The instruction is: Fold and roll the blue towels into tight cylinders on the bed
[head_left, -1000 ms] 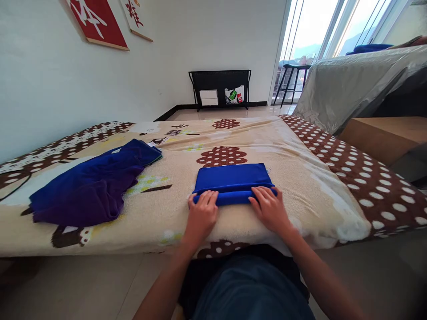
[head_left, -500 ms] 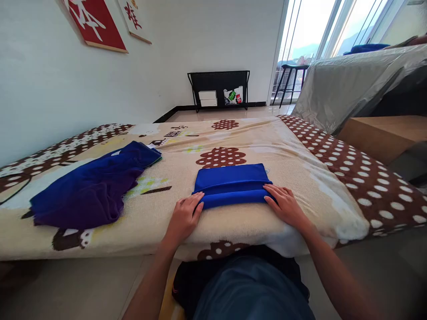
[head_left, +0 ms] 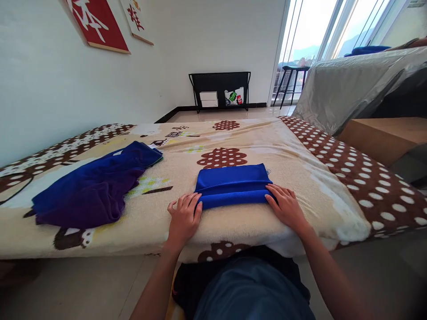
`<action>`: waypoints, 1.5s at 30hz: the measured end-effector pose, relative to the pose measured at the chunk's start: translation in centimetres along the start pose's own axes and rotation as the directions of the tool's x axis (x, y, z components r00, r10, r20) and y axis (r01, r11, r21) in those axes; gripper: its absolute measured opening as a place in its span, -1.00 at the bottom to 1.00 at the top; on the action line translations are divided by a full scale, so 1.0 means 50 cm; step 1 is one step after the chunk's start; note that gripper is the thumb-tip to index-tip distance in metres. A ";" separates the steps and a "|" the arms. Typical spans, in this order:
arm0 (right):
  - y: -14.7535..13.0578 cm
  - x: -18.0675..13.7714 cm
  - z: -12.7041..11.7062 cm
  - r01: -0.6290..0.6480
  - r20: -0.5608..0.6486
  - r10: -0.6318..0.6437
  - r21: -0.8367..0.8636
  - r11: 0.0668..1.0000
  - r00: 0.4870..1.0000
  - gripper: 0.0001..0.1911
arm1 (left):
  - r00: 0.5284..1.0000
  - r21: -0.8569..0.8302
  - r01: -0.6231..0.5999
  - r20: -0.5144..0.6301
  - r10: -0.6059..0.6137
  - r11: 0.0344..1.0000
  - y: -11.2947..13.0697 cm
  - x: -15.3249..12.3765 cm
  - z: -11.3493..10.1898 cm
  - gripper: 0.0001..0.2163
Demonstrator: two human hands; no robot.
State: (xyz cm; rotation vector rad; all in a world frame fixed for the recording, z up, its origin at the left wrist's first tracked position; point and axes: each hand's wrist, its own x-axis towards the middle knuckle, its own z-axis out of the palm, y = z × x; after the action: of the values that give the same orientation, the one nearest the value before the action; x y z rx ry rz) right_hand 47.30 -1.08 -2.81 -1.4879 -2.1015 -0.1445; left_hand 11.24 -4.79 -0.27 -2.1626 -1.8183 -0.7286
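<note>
A blue cloth garment (head_left: 233,178), folded into a flat rectangle with a thick fold along its near side, lies on the bed in front of me. At its left near corner rests my left hand (head_left: 185,215), fingers spread and lightly bent, the tips touching the fold's end. My right hand (head_left: 285,206) lies at the opposite near corner, its fingers stretched over the fold's end and the thumb apart on the near side. Farther left, a crumpled dark blue and purple garment (head_left: 96,186) is spread loosely on the blanket.
The bed has a cream patterned blanket (head_left: 230,226) with brown polka-dot borders. Beyond its foot stands a black rack (head_left: 220,82) holding white boxes. At right are a cardboard box (head_left: 376,138), a plastic-covered piece of furniture (head_left: 353,75) and a black stool (head_left: 293,73).
My left hand has shifted slightly left and down, its fingers spreading more at the fold's end. My right hand stays almost in place. The folded garment looks nearly the same.
</note>
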 end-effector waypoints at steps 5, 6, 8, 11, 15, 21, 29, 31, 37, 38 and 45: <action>0.000 -0.001 0.001 0.008 -0.003 -0.008 0.006 1.000 1.000 -0.50 | 1.000 -0.013 -0.015 0.017 0.015 1.000 -0.004 0.005 0.000 -0.67; 0.000 -0.001 0.000 0.007 -0.007 -0.007 0.000 1.000 1.000 -0.50 | 0.999 -0.016 -0.025 0.023 0.025 1.000 -0.006 0.005 0.001 -0.67; -0.004 -0.001 -0.002 0.000 -0.028 -0.001 -0.026 1.000 1.000 -0.52 | 0.999 -0.015 -0.037 0.029 0.038 0.999 -0.007 0.003 0.002 -0.67; -0.032 0.007 -0.006 -0.014 -0.070 0.010 -0.062 0.998 0.998 -0.54 | 1.000 0.022 -0.009 -0.005 0.009 1.000 0.010 0.002 0.004 -0.67; -0.121 0.035 0.002 0.096 -0.012 -0.095 0.010 0.995 0.995 -0.55 | 0.998 0.011 -0.063 0.010 0.063 0.998 0.074 0.023 0.016 -0.61; -0.203 0.084 0.035 0.163 0.073 -0.168 0.070 0.984 0.983 -0.54 | 0.944 -0.154 -0.234 0.201 0.262 0.960 0.141 0.091 0.041 -0.62; -0.041 0.052 0.010 0.010 0.044 -0.011 0.035 0.999 0.999 -0.49 | 0.988 -0.090 -0.014 0.153 0.028 0.996 -0.004 0.054 0.017 -0.56; -0.006 0.042 0.002 0.023 0.086 -0.029 0.077 0.997 0.996 -0.49 | 0.987 -0.107 -0.013 0.155 0.030 0.994 -0.033 0.043 0.013 -0.57; 0.026 0.037 -0.011 0.056 0.166 -0.092 0.209 0.976 0.982 -0.49 | 0.986 -0.139 0.006 0.168 0.018 0.990 -0.047 0.041 0.014 -0.57; 0.027 0.036 -0.011 0.055 0.146 -0.090 0.227 0.972 0.985 -0.48 | 0.987 -0.145 0.000 0.160 0.023 0.989 -0.045 0.041 0.014 -0.57; 0.045 0.009 -0.019 0.048 -0.078 -0.031 0.231 0.972 0.997 -0.67 | 0.996 -0.095 -0.060 -0.075 0.053 0.994 -0.043 0.010 -0.007 -0.71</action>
State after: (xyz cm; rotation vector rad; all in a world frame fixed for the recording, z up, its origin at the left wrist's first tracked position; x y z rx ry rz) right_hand 49.57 -0.24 -2.29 -1.2837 -2.0134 0.0314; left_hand 9.15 -4.09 -0.04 -2.2082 -1.7119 -0.8877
